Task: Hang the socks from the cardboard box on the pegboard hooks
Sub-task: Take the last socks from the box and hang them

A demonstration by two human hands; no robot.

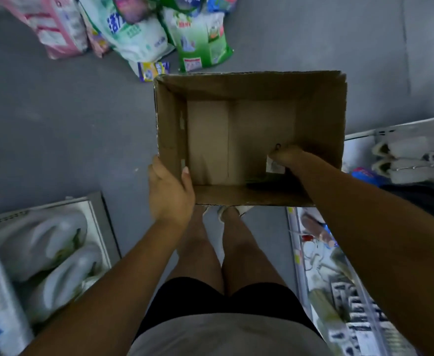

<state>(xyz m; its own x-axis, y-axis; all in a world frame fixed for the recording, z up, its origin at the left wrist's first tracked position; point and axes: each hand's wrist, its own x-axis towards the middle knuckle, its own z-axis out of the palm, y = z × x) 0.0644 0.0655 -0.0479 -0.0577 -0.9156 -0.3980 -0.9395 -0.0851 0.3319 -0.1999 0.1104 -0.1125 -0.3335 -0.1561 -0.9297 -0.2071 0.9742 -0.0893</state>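
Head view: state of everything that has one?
Box: top open, nearly empty.
Left hand: grips the box's near left wall.
Right hand: inside the box, holds the socks.
Socks: dark, white label, in the box's near right corner, held.

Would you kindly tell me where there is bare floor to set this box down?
Bare grey floor lies left of the cardboard box, between the detergent bags and the left shelf, and again beyond the box's far right corner. It is crowded by the bags at the far side and by the right shelf.
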